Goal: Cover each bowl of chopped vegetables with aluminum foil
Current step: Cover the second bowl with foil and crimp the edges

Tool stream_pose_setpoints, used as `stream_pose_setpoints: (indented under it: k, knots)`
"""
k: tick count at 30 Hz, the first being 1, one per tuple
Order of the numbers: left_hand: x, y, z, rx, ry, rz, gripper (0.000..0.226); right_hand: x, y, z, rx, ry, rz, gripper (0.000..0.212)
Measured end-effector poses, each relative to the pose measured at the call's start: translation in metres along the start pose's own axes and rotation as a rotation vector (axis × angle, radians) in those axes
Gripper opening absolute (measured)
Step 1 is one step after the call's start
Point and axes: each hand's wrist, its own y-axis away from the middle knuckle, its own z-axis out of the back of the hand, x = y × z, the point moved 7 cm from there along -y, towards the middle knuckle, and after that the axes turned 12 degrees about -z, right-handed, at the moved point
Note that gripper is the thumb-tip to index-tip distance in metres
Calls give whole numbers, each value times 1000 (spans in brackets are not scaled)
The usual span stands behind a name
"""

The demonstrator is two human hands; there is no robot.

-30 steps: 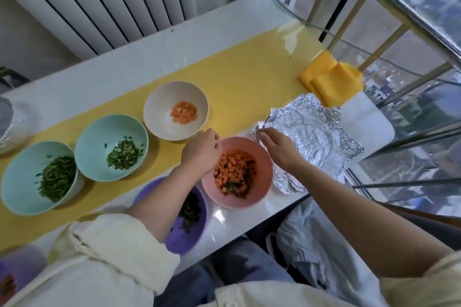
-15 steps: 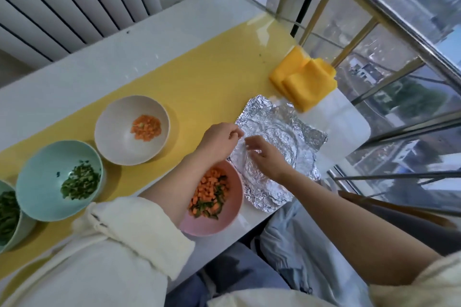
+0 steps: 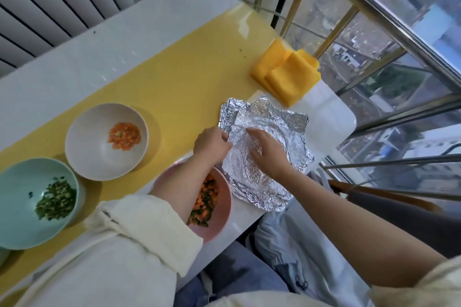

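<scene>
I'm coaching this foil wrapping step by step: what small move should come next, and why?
Probably lift the foil edge and draw a sheet left over the pink bowl. The left hand pinches the foil's left edge, the right hand rests flat on it, and the pink bowl of chopped carrot and greens beside it sits uncovered.

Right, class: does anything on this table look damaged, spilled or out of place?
The foil is crumpled, pressed with a round bowl-shaped dent, and its corner overhangs the near edge of the table. Green specks lie on the yellow runner.
</scene>
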Motion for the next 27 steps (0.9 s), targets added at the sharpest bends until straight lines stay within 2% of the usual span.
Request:
stream_pose_setpoints:
  k: [3,6,8,10,13,16,18,23,25,27]
  knots:
    - [-2,4,7,-78,83,-43,8,4,0,9,-68,-64,9,47]
    - [0,12,25,-206,348,-66,6,15,5,34,-324,-116,72,45]
    - [8,21,45,-333,466,-91,6,21,7,50,-462,-153,14,56]
    - [21,34,65,-447,551,-91,11,27,5,57,-486,-194,-108,73]
    - [42,57,89,-553,669,-78,23,45,3,57,-412,-379,-135,87]
    - [65,84,104,-622,729,-46,12,66,6,41,-259,-525,-152,81]
    - [87,105,107,-666,766,15,14,78,11,22,-134,-571,-200,81]
    - [140,163,106,-709,803,101,26,111,34,-29,45,-566,-181,84]
    - [158,187,106,-747,787,103,42,125,47,-51,116,-567,-155,94]
    - [173,216,108,-819,764,106,41,138,59,-73,171,-549,-129,98]
